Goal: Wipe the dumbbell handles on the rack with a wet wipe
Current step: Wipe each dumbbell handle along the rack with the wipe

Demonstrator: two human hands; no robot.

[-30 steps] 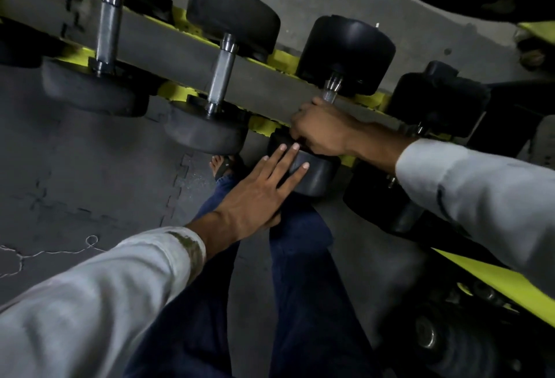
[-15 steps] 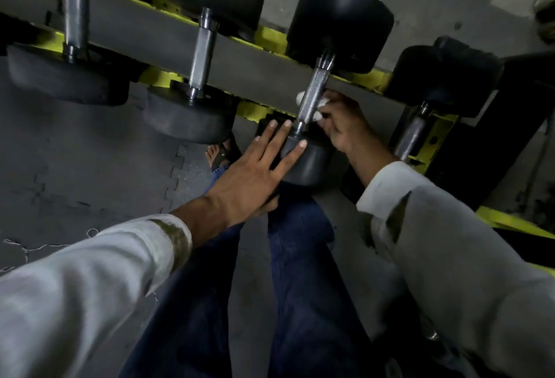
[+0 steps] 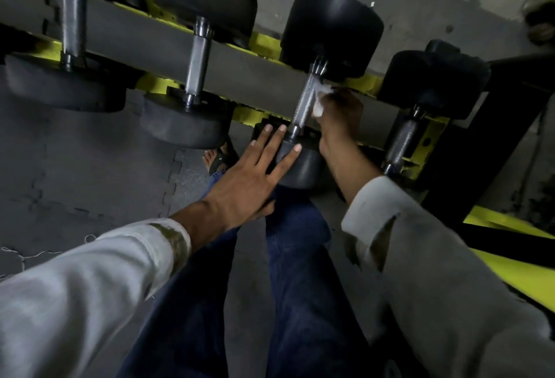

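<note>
Several black dumbbells lie across a yellow rack [image 3: 264, 42] with a grey bar. The third dumbbell's knurled steel handle [image 3: 305, 101] runs between a large far head [image 3: 332, 32] and a near head [image 3: 300, 164]. My right hand [image 3: 338, 119] holds a white wet wipe [image 3: 320, 98] against the handle's right side, near its upper end. With straight, spread fingers, my left hand [image 3: 255, 173] presses flat on the near head.
Two dumbbells with bare handles [image 3: 198, 59] [image 3: 71, 17] lie to the left, and one [image 3: 401, 140] to the right. A black rack upright [image 3: 480, 143] stands at the right. Grey foam floor tiles [image 3: 75, 182] lie below, with my legs and a sandalled foot [image 3: 220, 159].
My right hand has slid the wipe from the lower part of the handle up towards the far head. The left hand stays on the near head.
</note>
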